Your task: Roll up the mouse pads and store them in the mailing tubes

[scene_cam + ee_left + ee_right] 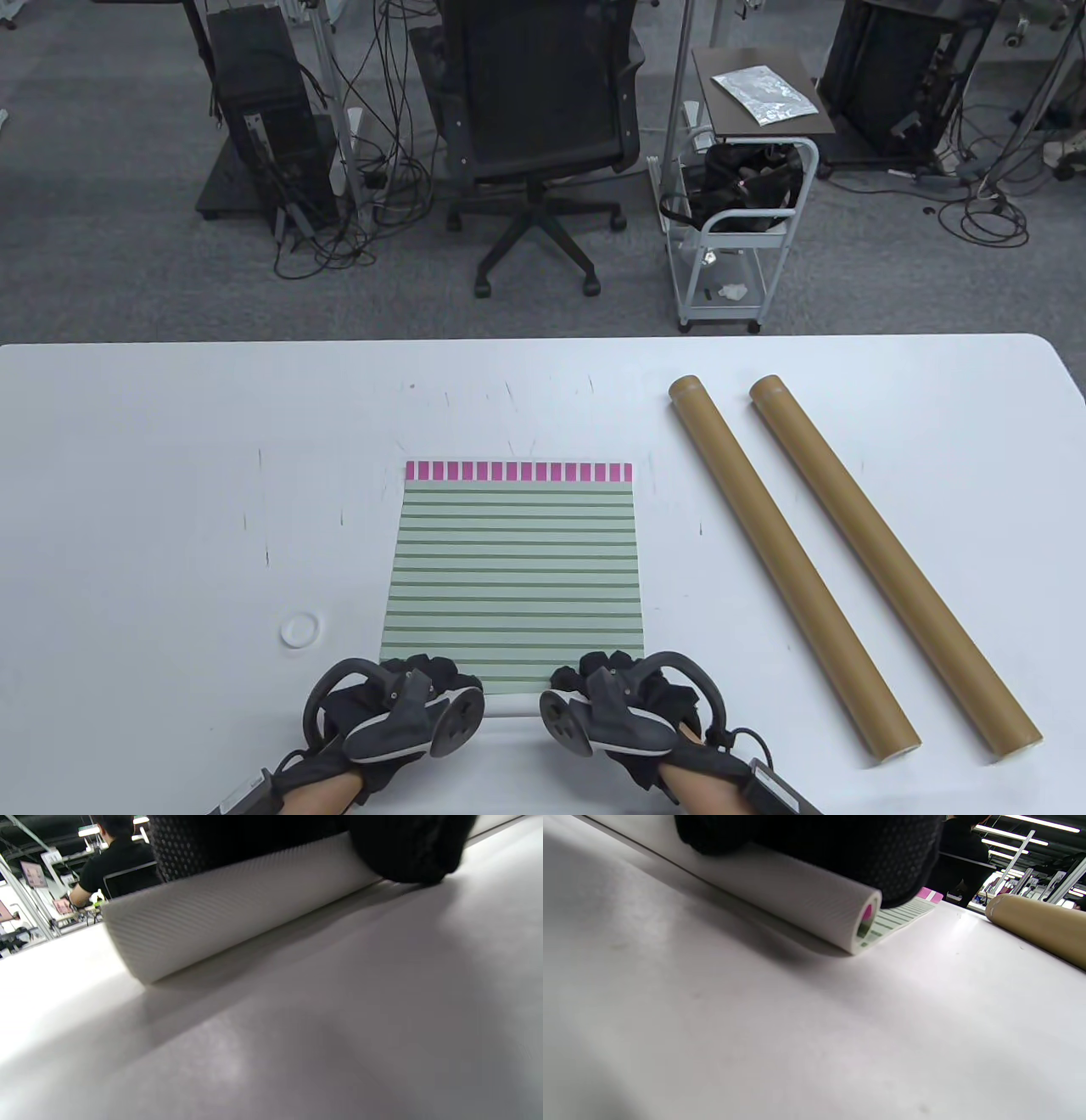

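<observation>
At the bottom centre of the table view we see the left hand (399, 709) and right hand (619, 705) with fingers curled over the rolled near end of the striped mouse pad (513, 569). The trackers hide most fingers. Two mailing tubes (793, 564) lie at the right, one cap cut off.

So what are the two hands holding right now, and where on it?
Both hands, left hand and right hand, rest on the mouse pad at its rolled-up near end, one toward each end of the roll.
</observation>
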The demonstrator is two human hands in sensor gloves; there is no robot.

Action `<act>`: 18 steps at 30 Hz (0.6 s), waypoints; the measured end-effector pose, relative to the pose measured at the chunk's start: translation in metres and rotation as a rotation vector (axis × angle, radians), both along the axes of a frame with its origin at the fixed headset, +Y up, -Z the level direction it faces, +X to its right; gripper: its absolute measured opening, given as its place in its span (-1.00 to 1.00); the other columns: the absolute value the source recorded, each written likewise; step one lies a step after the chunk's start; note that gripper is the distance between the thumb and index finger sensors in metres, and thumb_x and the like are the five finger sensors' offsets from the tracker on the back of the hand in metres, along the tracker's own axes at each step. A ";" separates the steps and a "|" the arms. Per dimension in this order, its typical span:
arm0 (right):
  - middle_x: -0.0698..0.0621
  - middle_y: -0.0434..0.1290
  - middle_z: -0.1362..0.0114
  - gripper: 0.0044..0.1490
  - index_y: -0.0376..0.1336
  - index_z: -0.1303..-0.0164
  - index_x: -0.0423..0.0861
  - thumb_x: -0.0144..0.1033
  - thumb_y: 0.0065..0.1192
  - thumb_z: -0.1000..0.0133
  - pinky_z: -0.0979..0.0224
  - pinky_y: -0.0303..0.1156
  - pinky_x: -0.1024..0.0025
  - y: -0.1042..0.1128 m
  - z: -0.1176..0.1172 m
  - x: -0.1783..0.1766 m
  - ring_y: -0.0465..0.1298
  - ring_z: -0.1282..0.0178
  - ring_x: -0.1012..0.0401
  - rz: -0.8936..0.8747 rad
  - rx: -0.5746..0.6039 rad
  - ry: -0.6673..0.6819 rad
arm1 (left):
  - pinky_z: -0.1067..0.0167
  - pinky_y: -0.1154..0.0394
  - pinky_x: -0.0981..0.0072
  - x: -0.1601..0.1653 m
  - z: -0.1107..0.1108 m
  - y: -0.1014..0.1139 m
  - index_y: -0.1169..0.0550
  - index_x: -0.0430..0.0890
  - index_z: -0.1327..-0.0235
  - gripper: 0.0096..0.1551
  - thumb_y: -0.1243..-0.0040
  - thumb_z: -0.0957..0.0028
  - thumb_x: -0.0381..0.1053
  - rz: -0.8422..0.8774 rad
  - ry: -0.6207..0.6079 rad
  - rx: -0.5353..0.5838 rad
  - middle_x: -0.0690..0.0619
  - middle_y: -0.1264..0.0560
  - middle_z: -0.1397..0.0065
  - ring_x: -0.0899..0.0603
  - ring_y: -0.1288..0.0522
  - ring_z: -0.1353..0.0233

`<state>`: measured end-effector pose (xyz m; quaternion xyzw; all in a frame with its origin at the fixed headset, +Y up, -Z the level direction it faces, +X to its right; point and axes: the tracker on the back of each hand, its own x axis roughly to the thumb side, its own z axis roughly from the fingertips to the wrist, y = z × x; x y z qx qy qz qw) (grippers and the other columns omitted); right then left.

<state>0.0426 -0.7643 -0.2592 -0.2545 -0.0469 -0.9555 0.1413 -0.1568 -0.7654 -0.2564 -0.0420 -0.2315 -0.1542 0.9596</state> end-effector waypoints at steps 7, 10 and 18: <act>0.09 0.40 -0.33 -0.36 0.15 -0.34 0.11 -0.19 0.09 0.01 -0.43 0.38 0.07 0.003 0.003 0.000 0.46 -0.29 0.09 -0.021 -0.007 0.009 | -0.07 -0.64 0.48 -0.005 -0.006 0.004 -0.54 0.36 -0.05 -0.53 -0.12 0.18 0.19 0.100 0.016 -0.074 0.32 -0.62 -0.14 0.09 -0.67 -0.09; 0.06 0.43 -0.30 -0.37 0.21 -0.31 0.08 -0.22 0.12 0.03 -0.38 0.42 0.10 0.003 0.007 -0.005 0.48 -0.25 0.08 -0.001 0.059 0.013 | -0.06 -0.63 0.47 -0.007 -0.010 0.004 -0.55 0.37 -0.03 -0.56 -0.08 0.15 0.17 0.125 0.048 -0.112 0.31 -0.61 -0.13 0.08 -0.66 -0.09; 0.06 0.43 -0.29 -0.37 0.18 -0.36 0.07 -0.27 -0.01 -0.01 -0.30 0.47 0.17 -0.002 0.002 -0.003 0.52 -0.17 0.10 -0.005 0.030 -0.016 | -0.02 -0.62 0.51 -0.012 -0.020 0.000 -0.43 0.44 -0.13 -0.52 -0.04 0.12 0.18 0.177 0.170 -0.174 0.23 -0.46 -0.35 0.10 -0.64 -0.05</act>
